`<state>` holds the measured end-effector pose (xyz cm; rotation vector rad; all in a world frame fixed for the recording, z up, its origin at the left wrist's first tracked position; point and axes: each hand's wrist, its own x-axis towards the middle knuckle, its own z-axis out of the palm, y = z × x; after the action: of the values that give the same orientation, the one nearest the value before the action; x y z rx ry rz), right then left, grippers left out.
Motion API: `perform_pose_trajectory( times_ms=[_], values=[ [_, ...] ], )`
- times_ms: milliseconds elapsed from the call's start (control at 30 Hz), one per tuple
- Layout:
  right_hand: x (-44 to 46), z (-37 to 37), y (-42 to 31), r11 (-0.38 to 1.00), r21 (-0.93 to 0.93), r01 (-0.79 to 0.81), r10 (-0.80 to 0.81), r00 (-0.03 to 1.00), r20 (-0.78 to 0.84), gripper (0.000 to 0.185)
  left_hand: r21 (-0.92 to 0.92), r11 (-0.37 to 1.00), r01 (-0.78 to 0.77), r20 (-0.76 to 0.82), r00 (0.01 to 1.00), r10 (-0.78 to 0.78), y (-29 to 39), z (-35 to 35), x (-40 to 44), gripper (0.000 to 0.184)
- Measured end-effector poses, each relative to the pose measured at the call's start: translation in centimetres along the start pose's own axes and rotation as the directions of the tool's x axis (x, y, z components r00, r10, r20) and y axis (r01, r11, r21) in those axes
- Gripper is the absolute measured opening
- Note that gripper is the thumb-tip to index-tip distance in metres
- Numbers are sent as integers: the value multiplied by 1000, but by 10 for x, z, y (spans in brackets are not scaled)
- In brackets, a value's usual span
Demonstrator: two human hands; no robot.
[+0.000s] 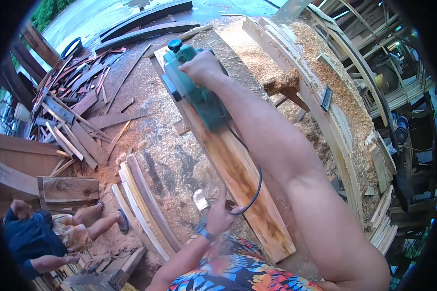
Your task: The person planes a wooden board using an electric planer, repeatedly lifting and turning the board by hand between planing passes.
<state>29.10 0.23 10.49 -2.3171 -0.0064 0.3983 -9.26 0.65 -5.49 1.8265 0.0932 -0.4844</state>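
Note:
A green power planer [196,94] rests on the far part of a long wooden board [243,182] with dark brown grain. My right hand [204,69] is wrapped round the planer's handle, the arm stretched forward. Close to the board's left edge, my left hand [222,213] holds the black power cable [258,186], which loops from the planer over the board. A watch [203,230] is on my left wrist.
Curved planks [145,208] lie left of the board. Scrap wood [77,104] is piled at far left. A person [48,233] is at lower left. Long beams [320,111] and wood shavings [320,41] lie to the right.

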Motion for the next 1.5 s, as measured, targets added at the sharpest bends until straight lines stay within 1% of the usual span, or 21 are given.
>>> perform_pose_trajectory(
  times_ms=[100, 200, 267, 367, 467, 500, 600, 667, 700, 767, 867, 900, 967, 1000, 1033, 1167, 1267, 1300, 1367, 1467, 1500],
  values=[
    [40, 8, -13, 998, -37, 60, -63, 995, -81, 40, -14, 1000, -2, -3, 1000, 2, 0, 1, -1, 97],
    [73, 13, -24, 989, 52, 141, -135, 985, -107, 42, -5, 999, -46, -40, 998, 46, 8, -3, -4, 93],
    [104, 17, -30, 978, 10, 210, -206, 968, -139, 44, -56, 998, 8, -42, 999, -11, 2, 3, -6, 89],
    [124, 17, -44, 969, 112, 222, -205, 968, -142, 43, -195, 979, 55, -15, 998, -59, 10, 0, -5, 82],
    [177, 24, -51, 935, 202, 290, -267, 954, -133, 41, -250, 968, -7, -76, 997, -12, 3, 7, -4, 78],
    [183, 23, -58, 933, 224, 282, -257, 957, -133, 40, -228, 972, 62, -32, 997, -71, 10, 1, -3, 76],
    [187, 18, -68, 932, 207, 296, -275, 953, -127, 37, -164, 986, 37, -97, 994, -54, 11, 3, -2, 77],
    [177, 15, -67, 929, 198, 313, -298, 949, -101, 37, -145, 989, 12, -192, 981, -40, 11, 15, -12, 69],
    [166, 13, -65, 913, 295, 281, -260, 960, -109, 36, -120, 993, 14, -204, 978, -39, 4, 22, -14, 66],
    [156, 16, -44, 871, 326, 367, -351, 930, -109, 34, -50, 998, -43, -277, 960, 27, -9, 23, -12, 54],
    [84, 4, -9, 867, 335, 370, -378, 925, -43, 33, -169, 946, 276, 35, 961, -274, -1, -17, -22, 52],
    [56, 4, 8, 785, 242, 570, -554, 821, -137, 28, 141, 975, 175, -57, 984, -168, -44, -9, -24, 53],
    [-16, 0, 34, 753, 299, 587, -565, 808, -165, 21, 196, 978, 68, -62, 996, -57, -89, -21, -45, 46],
    [-60, -6, 43, 809, 357, 467, -461, 881, -106, 22, 297, 955, 12, -52, 999, 3, -152, -21, -60, 35],
    [-103, -14, 53, 850, 405, 336, -349, 936, -45, 24, 291, 916, 278, -1, 957, -290, -157, -36, -75, 28],
    [-254, -21, 123, 916, 319, 244, -248, 968, -27, 41, 430, 812, 395, -128, 917, -379, -230, -56, -132, 32],
    [-365, -21, 179, 940, 296, 167, -168, 986, -21, 43, 550, 728, 409, -86, 895, -438, -196, -59, -154, 32],
    [-402, -20, 196, 936, 322, 140, -145, 989, -10, 43, 582, 738, 340, -25, 915, -402, -211, -51, -159, 31],
    [-474, -24, 222, 956, 289, 39, -45, 999, 14, 44, 533, 808, 250, -59, 964, -260, -227, -26, -172, 28],
    [-567, -31, 260, 970, 236, -65, 54, 997, 52, 44, 634, 753, 179, 102, 945, -310, -222, 11, -183, 28],
    [-594, -32, 268, 974, 212, -79, 70, 996, 46, 41, 607, 770, 196, 126, 933, -337, -185, 20, -190, 29]
  ],
)
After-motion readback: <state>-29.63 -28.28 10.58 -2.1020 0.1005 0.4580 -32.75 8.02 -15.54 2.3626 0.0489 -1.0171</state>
